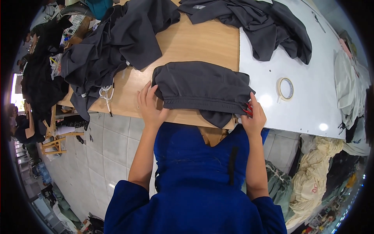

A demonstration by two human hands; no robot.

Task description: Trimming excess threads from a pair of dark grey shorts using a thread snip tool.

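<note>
A dark grey garment with a gathered elastic waistband lies bunched across the wooden table's near edge, and one flap of it hangs below the band. My left hand holds its left end, thumb near the band and fingers along the side. At the opposite end, my right hand grips the band's corner. Tucked in that same hand are small red-handled snips, whose blades I cannot make out.
Dark grey garments are heaped at the left, and more lie at the back right. A tape roll rests on the white tabletop. White cord hangs by the left heap. Cream cloth is piled below right.
</note>
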